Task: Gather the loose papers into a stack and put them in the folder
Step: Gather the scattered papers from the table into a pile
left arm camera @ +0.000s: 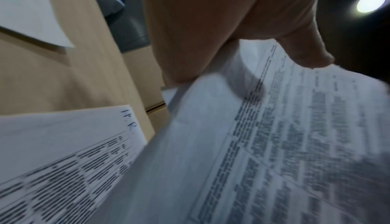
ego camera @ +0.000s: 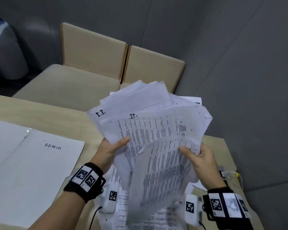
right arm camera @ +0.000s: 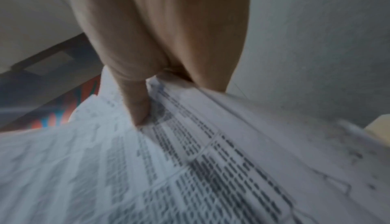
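Note:
A fanned bundle of printed papers is held up above the table, two sheets marked "I.T." at the top. My left hand grips its left side with the thumb on top. My right hand pinches the right side, thumb on a front sheet that curls downward. The left wrist view shows my thumb on the printed sheet; the right wrist view shows my thumb pressing the paper. An open white folder marked "ADMIN" lies flat on the left. More loose sheets lie on the table below the bundle.
The light wooden table runs under everything. Two beige chairs stand behind it against a grey wall. A grey bin sits at the far left. A small cabled device lies at the table's right edge.

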A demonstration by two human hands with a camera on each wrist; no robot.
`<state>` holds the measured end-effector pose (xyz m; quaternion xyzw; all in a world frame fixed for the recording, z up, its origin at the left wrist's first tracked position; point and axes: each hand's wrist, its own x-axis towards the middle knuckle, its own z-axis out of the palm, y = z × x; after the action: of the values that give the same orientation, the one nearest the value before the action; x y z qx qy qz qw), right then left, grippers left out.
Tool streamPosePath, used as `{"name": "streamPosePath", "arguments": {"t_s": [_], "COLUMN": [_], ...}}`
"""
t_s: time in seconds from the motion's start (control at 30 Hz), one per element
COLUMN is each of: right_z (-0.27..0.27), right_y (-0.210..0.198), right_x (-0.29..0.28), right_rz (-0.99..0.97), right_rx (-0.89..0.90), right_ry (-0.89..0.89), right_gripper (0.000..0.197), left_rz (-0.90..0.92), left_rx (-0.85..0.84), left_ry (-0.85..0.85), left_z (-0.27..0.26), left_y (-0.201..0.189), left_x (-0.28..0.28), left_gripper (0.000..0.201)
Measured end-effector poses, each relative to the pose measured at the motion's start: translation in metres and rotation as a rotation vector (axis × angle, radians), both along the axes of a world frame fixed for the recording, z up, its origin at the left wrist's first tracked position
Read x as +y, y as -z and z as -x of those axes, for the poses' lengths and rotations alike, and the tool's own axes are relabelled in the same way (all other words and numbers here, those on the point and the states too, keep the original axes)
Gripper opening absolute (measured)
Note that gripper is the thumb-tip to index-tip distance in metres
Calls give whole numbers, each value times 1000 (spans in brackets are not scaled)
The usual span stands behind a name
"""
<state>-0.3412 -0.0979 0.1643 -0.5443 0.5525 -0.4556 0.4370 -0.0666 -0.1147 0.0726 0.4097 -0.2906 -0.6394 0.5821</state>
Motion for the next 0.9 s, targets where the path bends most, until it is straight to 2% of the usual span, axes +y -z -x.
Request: {"name": "streamPosePath", "arguments": {"t_s": [0.1,0.2,0.27,0.33,0.43,0.47,0.53,0.63,0.67,0.77,0.9], "right_z": [-7,-13,-18,-21,-23,-22,-20,-21,-22,-25,-25], "right_y": [2,8,16,31,54,60,67,71,73,83,83], "right_x": [0,1,5,7,9,9,8,7,7,9,12], "right_rz": [177,276,198,66,-32,-50,-76,-138,-158,-220,-218], "right_rx": [7,-34,-59,-21,18,19,-40,-84,-89,-101,-133], "right_ry": [173,294,251,201,74,41,10,-9,-21,-5,27], "right_gripper": [17,13,11,21,35,33,29,41,42,41,45], "left_rz": [113,171,174,156,178,184,185,160,154,46,0], "left_rx": [-22,-113,-160,-208,-289,-299,-305,-323,-346,-368,-441], "left_ry": [-13,-33,-28,-40,-51,-55,-68,-60,-55,-63,-23], "left_z": [-4,-13,-19,-27,-39,-41,-44,-45,-44,-42,-37], "left_y": [-14,-21,-22,-20,-15,-15,-13,-7,-4,14,31], "left_x": [6,17,24,25,16,14,13,10,10,12,22], "left_gripper": [78,91,105,108,98,93,80,73,77,107,114]}}
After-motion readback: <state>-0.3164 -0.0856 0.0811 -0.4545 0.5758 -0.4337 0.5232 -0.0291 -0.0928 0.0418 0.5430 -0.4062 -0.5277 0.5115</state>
